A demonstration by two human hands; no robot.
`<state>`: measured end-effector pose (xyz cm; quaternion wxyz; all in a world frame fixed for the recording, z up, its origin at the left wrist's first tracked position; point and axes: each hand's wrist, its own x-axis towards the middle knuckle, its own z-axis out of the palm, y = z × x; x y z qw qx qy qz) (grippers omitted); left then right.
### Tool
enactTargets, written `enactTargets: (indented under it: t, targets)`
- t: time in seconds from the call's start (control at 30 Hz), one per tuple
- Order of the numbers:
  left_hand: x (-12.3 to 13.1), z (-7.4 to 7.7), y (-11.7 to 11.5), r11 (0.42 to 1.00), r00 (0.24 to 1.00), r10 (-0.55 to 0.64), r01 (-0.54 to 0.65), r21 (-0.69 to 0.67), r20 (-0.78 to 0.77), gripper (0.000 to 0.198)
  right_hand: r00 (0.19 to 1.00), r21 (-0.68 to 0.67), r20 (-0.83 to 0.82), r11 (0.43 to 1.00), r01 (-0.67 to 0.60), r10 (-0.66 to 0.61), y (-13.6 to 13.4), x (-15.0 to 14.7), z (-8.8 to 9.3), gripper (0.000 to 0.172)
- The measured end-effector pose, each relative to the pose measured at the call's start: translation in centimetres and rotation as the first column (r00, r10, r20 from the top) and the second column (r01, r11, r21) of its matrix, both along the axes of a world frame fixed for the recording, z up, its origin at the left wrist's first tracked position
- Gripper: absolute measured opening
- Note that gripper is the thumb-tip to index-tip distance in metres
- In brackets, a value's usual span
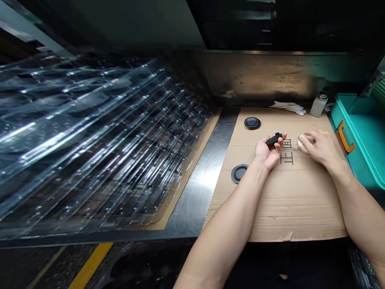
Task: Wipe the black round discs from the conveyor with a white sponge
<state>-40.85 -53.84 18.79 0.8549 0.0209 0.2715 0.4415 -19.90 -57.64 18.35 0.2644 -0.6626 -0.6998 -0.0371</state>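
Note:
My left hand (266, 155) is turned palm up, its thumb and fingers closed on a small black plastic-looking part (273, 139). To its right, my right hand (324, 147) has its thumb and fingers around a cream-coloured round pad (302, 146) on the cardboard; the hand hides part of it. Beyond my left hand, a small pile of black oval discs (251, 122) lies on the cardboard. A single dark oval disc (239, 174) is beside my left forearm, which partly covers its edge.
Cardboard (297, 200) with printed characters covers the metal bench (200, 192). Clear plastic trays (105, 140) are stacked on the left. Along the back lie a white glove (288, 106) and a bottle (319, 105). A teal crate (357, 148) with an orange handle stands right.

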Motion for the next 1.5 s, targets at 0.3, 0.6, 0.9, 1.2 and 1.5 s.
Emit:
enactTargets:
  t: [0.3,0.6,0.9,1.2,1.5]
  targets:
    - [-0.3,-0.1,-0.2,0.996,0.984,-0.081,0.086,-0.024,0.156,0.035,0.988,-0.258,0.035,0.954,0.151,-0.147,0.1,3.4,1.5,0.026]
    - [0.1,0.3,-0.9,0.959,0.962,-0.269,0.263,0.102,0.045,0.039,0.862,0.164,-0.274,0.904,-0.394,0.426,-1.3,-1.6,3.5,0.026]
    - [0.8,-0.2,-1.2,0.91,0.924,-0.36,0.379,0.168,-0.13,0.039,0.839,0.14,-0.146,0.85,-0.507,0.524,-0.9,-0.6,2.6,0.019]
    - [0.7,-0.1,-1.3,0.921,0.929,-0.366,0.371,0.12,-0.059,0.039,0.947,0.157,-0.047,0.939,-0.307,0.318,-0.6,0.0,2.3,0.023]
    - [0.6,0.1,-1.6,0.905,0.918,-0.388,0.396,0.152,-0.08,0.044,0.947,-0.027,0.116,0.954,-0.298,0.299,-1.0,-0.5,2.4,0.025]
